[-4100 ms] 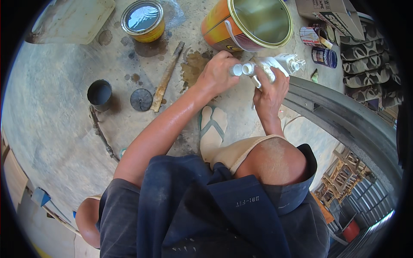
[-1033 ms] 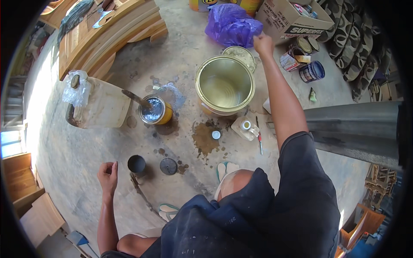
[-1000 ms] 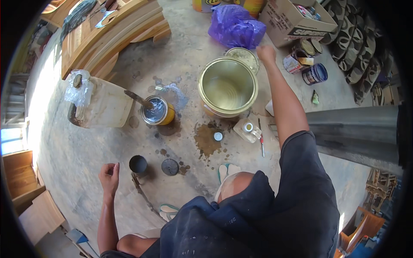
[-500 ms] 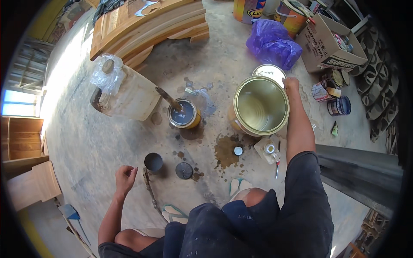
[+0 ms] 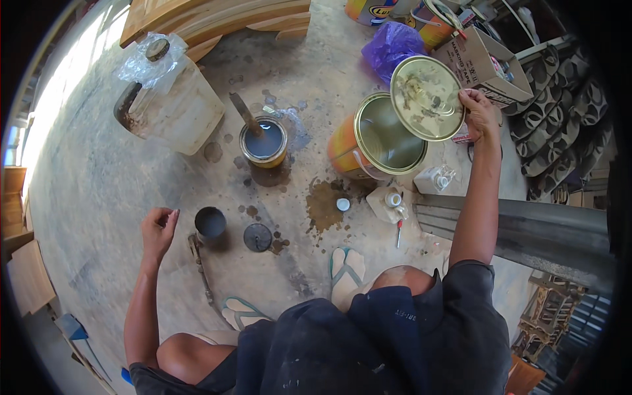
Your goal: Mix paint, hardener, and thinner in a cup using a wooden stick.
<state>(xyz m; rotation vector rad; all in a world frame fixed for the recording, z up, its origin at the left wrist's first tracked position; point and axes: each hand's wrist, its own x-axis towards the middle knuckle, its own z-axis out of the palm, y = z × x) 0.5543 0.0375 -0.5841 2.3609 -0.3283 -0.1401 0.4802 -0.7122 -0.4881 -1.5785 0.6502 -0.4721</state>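
My right hand [image 5: 479,112] grips the edge of a round metal lid [image 5: 428,99], held raised over the back right of a large open orange bucket [image 5: 350,151]. My left hand [image 5: 160,230], fingers curled, is low at the left beside a dark cup [image 5: 210,224]; anything in it is hidden. A black disc [image 5: 257,237] lies right of the cup. A yellow can [image 5: 275,159] of grey liquid holds an upright stick [image 5: 242,108]. Below the bucket are an open bottle [image 5: 385,205], a small white cap [image 5: 343,205] and a red-handled tool [image 5: 399,230].
A stained jerrycan [image 5: 184,112] topped with plastic stands upper left, below wooden panels [image 5: 230,16]. A purple bag [image 5: 388,49], paint pails [image 5: 431,20] and a cardboard box [image 5: 484,66] are behind. A metal beam [image 5: 553,230] and patterned pieces [image 5: 553,118] line the right.
Both hands have left the white bottles, which now stand on the floor. My right hand has picked up the lid from behind the bucket and raised it. My left hand stays low left.
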